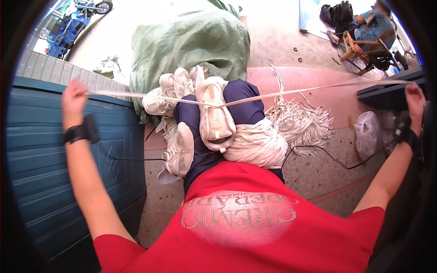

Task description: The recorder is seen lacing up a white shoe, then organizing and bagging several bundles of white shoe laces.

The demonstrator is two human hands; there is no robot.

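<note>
While the left hand (74, 98) and the right hand (415, 98) are both closed on the ends of a long flat cream shoelace (255, 97), it runs taut from side to side above the cream sneaker (215, 116) on the lap.

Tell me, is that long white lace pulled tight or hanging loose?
Pulled tight. The lace runs nearly straight from the left hand to the right hand, through the shoe.

Bright daylight, overexposed top, fisheye-bent dark rim.
</note>
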